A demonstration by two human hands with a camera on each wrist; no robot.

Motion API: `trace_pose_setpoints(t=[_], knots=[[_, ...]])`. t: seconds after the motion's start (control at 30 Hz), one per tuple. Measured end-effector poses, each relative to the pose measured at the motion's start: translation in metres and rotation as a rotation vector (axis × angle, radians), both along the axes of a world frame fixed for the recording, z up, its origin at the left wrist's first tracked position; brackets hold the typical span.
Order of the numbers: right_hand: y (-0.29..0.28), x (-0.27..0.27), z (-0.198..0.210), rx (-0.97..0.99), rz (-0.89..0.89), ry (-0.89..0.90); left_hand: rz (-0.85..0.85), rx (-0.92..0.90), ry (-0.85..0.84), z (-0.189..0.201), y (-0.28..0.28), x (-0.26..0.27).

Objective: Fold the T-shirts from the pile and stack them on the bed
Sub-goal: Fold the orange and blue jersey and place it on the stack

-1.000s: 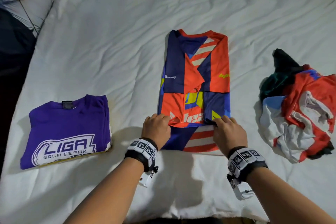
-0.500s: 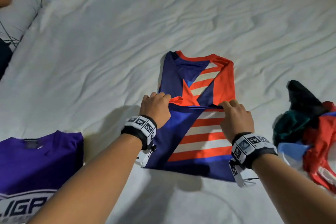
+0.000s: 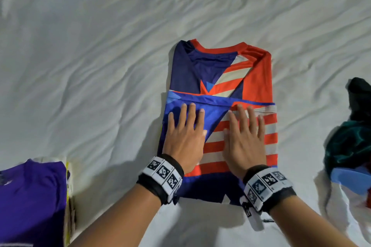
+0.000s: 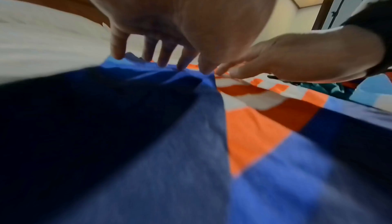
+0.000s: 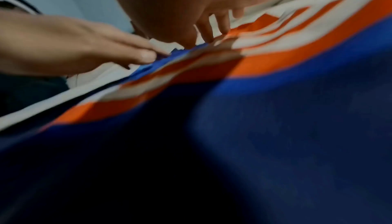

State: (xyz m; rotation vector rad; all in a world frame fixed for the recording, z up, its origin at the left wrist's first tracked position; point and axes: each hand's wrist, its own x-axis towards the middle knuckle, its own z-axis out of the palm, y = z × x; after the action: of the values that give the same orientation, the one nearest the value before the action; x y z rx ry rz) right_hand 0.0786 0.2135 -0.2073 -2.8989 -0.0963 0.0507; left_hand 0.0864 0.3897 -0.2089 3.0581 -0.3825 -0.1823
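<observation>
A blue, orange and white striped T-shirt [image 3: 257, 78] lies on the white bed [image 3: 100, 66], its lower half folded up over the chest. My left hand [image 3: 185, 132] lies flat with spread fingers on the blue part of the folded flap. My right hand [image 3: 246, 136] lies flat beside it on the orange and white stripes. In the left wrist view my left fingers [image 4: 165, 58] press the blue cloth [image 4: 148, 143]. In the right wrist view my right fingers [image 5: 210, 26] press the striped cloth [image 5: 275, 56]. A folded purple T-shirt [image 3: 30, 202] sits at the lower left.
A crumpled pile of T-shirts [image 3: 353, 146] in teal, black, light blue and white lies at the right edge of the bed. Wrinkled white sheet stretches beyond the striped shirt and to its left.
Both hands carried the shirt's bottom hem up over its chest, let go of it, and now lie flat on the folded flap. The camera view has shifted closer.
</observation>
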Motion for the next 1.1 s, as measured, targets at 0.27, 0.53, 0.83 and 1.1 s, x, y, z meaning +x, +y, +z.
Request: trace_pose_setpoints(t=[0.27,0.53,0.83,1.1], knots=[[-0.019,0.001,-0.030,-0.091,0.059,0.221,0.186,-0.023,0.070,-0.028,0.018,0.002],[-0.054,0.009,-0.023,0.031,-0.170,0.149,0.346,-0.046,0.041,-0.035,0.033,-0.007],[-0.066,0.033,0.003,0.255,-0.701,0.063,0.353,-0.033,0.042,-0.039,0.033,-0.010],[-0.074,0.049,0.014,0.287,-0.693,0.014,0.359,-0.008,0.067,-0.037,0.032,-0.009]])
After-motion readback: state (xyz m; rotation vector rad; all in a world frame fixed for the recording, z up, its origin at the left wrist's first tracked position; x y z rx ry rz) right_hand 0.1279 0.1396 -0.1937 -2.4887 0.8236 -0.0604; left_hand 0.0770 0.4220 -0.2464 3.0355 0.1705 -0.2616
